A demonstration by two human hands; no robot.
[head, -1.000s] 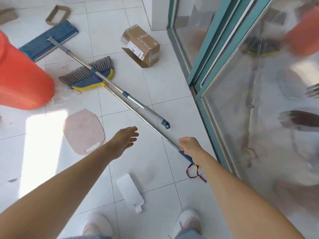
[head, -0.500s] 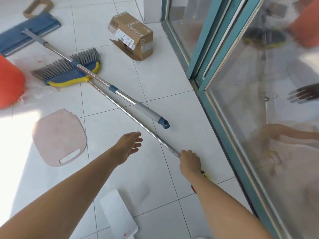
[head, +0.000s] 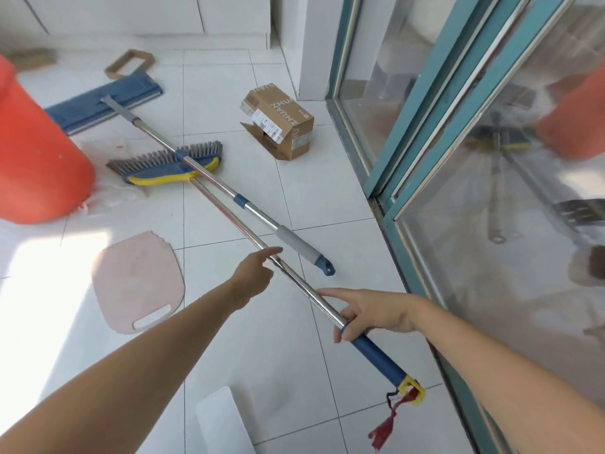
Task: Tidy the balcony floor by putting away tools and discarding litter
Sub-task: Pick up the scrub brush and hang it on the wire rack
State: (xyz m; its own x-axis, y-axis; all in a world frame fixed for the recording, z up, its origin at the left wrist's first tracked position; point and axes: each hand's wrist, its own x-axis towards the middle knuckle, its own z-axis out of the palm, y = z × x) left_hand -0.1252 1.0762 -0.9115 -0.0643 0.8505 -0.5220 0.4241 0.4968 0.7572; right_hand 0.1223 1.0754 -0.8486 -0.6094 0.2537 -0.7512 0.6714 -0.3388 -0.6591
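**Broom handle raised; second hand closing on the shaft**

Since the earlier frame, the grip end of the broom [head: 304,287] has come up off the tiles in the right hand [head: 371,314], and the left hand [head: 253,273] has advanced to the steel shaft. The right hand is wrapped round the shaft where the steel meets the blue grip. Its thumb and lower fingers are curled and its index finger is straight. The left hand holds nothing, with fingers extended and a fingertip at or just short of the shaft; contact cannot be confirmed.

The broom's long axis runs from the near right, at the right hand, away to the far left. There the broom head [head: 170,167] lies on the floor just beside the orange bucket [head: 32,152]. The left hand is the nearer to that head. The mop pole [head: 209,173] lies across the broom head.

Judgement: the broom should be drawn back along its own axis to clear the mop before lifting. A straight lift would likely drag the mop pole with it.
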